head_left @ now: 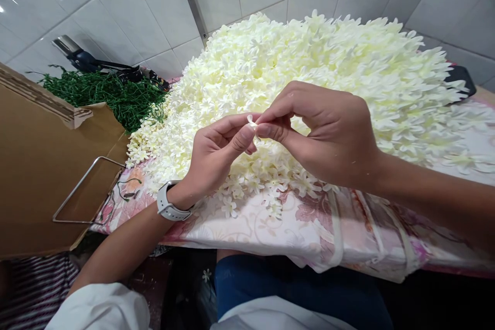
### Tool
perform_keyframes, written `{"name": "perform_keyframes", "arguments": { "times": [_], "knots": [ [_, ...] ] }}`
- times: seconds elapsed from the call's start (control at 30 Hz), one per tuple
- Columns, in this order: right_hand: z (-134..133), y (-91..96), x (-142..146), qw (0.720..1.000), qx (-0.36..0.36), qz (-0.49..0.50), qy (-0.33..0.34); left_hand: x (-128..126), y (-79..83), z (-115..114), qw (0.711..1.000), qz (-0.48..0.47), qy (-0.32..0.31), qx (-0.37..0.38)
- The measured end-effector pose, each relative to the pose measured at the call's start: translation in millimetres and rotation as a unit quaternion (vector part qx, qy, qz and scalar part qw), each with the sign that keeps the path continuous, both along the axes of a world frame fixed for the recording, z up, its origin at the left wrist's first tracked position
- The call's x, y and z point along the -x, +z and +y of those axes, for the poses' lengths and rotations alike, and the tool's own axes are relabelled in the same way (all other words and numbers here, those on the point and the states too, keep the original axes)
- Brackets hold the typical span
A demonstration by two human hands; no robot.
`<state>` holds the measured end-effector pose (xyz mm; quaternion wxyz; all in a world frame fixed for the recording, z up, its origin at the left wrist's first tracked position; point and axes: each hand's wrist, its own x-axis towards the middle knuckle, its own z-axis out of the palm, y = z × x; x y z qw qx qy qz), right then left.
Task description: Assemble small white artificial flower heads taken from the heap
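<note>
A big heap of small cream-white artificial flowers (317,62) covers a table with a floral cloth (270,227). Above the heap's near edge my left hand (216,154) and my right hand (320,131) meet, fingertips pinched together on one small white flower (251,121). The left wrist wears a watch with a white strap (168,205). Both hands hover just over loose flowers at the front of the heap.
A brown cardboard box (42,165) with a wire handle (87,191) stands at the left. Behind it lies a pile of green stems (108,93) and a dark tool (83,59). A white tiled wall (154,5) backs the table. My blue-clad knee (290,289) is below the table's edge.
</note>
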<state>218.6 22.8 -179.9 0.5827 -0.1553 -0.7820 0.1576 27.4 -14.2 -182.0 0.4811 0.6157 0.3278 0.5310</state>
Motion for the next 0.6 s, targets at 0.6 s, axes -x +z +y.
{"name": "perform_keyframes", "arguments": {
  "times": [0.6],
  "knots": [
    [-0.5,-0.5,-2.0,0.999,-0.017,-0.023,-0.015,-6.1,4.7,-3.6,1.0,0.0,-0.008,0.016]
  ]
}}
